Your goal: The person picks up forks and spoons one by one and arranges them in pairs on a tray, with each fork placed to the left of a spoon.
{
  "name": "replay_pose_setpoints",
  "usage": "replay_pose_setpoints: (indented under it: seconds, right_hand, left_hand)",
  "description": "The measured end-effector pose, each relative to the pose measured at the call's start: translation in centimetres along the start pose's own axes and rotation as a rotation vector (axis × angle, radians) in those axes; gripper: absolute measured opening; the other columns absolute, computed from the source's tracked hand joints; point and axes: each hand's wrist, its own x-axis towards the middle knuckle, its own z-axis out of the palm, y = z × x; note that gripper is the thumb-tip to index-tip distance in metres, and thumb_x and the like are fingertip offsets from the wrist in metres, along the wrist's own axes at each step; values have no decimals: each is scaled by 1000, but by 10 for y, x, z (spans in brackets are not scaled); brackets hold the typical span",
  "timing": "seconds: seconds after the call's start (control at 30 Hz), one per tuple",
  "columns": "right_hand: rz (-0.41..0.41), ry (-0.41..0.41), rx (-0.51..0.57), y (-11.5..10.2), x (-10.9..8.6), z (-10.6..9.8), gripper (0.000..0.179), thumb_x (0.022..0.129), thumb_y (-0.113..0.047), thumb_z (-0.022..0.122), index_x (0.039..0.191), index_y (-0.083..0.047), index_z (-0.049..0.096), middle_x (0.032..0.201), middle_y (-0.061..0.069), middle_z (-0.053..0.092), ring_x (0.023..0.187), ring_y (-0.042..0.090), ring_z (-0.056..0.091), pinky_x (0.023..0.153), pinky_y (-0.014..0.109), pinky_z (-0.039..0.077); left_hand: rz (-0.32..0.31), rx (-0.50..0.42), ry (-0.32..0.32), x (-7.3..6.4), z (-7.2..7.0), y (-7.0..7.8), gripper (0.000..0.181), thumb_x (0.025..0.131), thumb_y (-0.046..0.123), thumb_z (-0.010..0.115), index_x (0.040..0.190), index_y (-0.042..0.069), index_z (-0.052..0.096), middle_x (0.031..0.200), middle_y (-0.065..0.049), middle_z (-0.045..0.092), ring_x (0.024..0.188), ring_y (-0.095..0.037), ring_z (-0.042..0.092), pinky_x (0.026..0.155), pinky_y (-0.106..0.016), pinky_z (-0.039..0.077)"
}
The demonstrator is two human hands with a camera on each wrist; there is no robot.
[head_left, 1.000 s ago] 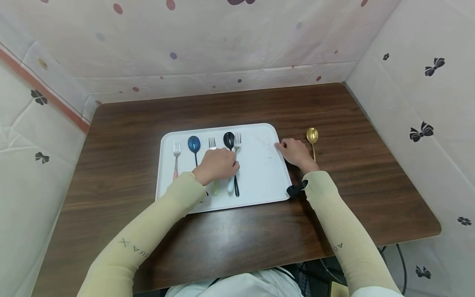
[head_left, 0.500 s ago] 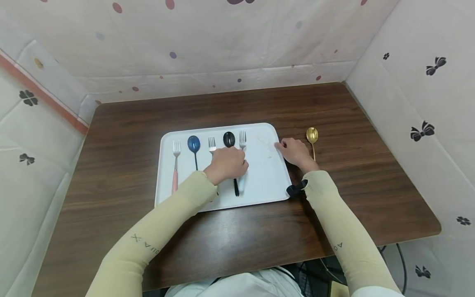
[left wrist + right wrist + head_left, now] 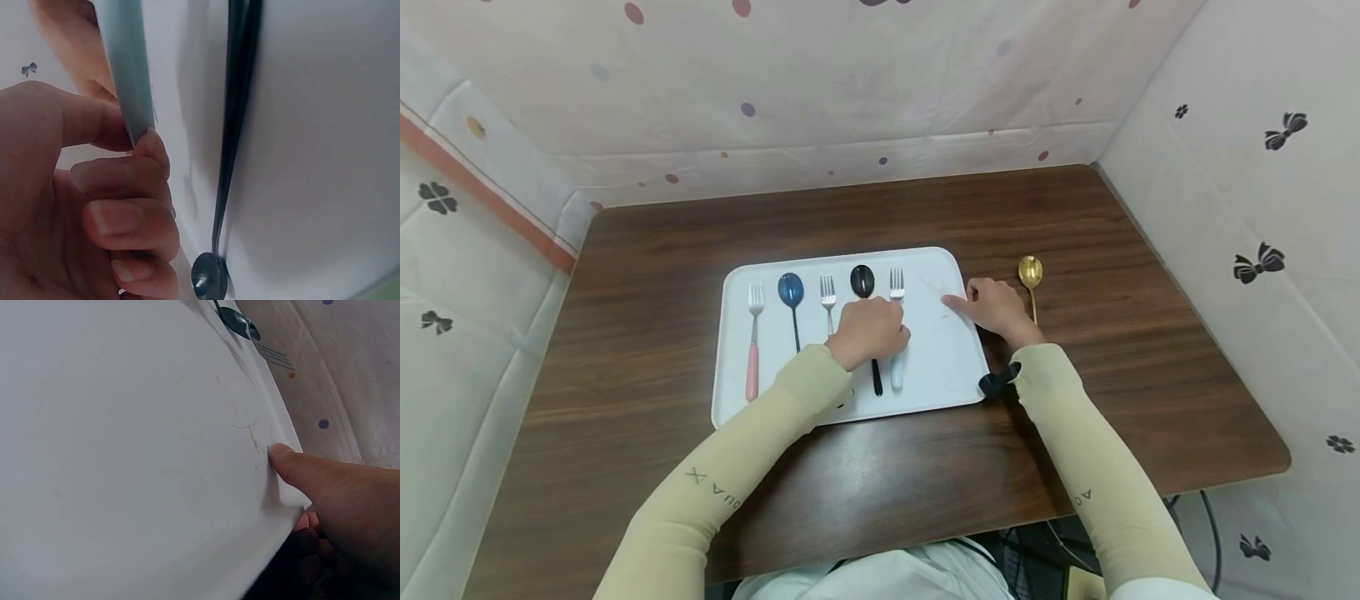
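Note:
My left hand [image 3: 871,331] pinches the fork [image 3: 897,285] with the pale blue handle [image 3: 128,62] between thumb and fingers, over the white tray [image 3: 942,371]. Just left of that fork lies a black spoon [image 3: 862,282], partly hidden under the hand in the head view. My right hand [image 3: 996,310] grips the tray's right edge; the right wrist view shows its thumb [image 3: 294,464] on the inner side and its fingers curled beneath the rim, partly hidden.
Left on the tray lie a pink-handled fork [image 3: 753,342], a blue spoon [image 3: 791,290] and another fork [image 3: 827,292], its handle hidden. A gold spoon [image 3: 1030,272] lies on the brown table [image 3: 865,492], right of the tray. Patterned cloth [image 3: 850,83] hangs around.
My left hand has moved right with the fork, which now lies farther from the black spoon and straighter. The right thumb has come inward over the tray's edge.

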Motion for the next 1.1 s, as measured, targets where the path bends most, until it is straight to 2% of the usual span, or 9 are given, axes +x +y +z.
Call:
replay_pose_setpoints:
  seconds: [0.33, 0.67, 1.1]
  right_hand:
    - [9, -9, 6, -1, -2, -1, 47, 94, -54, 51, 80, -9, 51, 70, 7, 47, 70, 24, 48, 64, 33, 35]
    - [6, 0, -1, -3, -3, -3, 48, 92, -55, 55, 80, -9, 53, 69, 8, 49, 70, 24, 50, 62, 33, 36]
    - [-9, -5, 4, -1, -6, -8, 43, 98, -48, 48, 81, -8, 53, 71, 8, 48, 70, 24, 48, 64, 34, 34]
  left_hand:
    - [-20, 16, -25, 4, 4, 1, 27, 92, 25, 50, 67, 15, 53, 64, -3, 54, 56, -17, 50, 48, -33, 39]
    - [-37, 26, -40, 6, 6, 4, 24, 92, 24, 49, 72, 13, 57, 72, -5, 61, 60, -19, 54, 50, -35, 41]
    - [-52, 42, -42, 4, 3, 11, 24, 92, 27, 48, 76, 13, 59, 77, -6, 62, 62, -20, 55, 50, -36, 41]
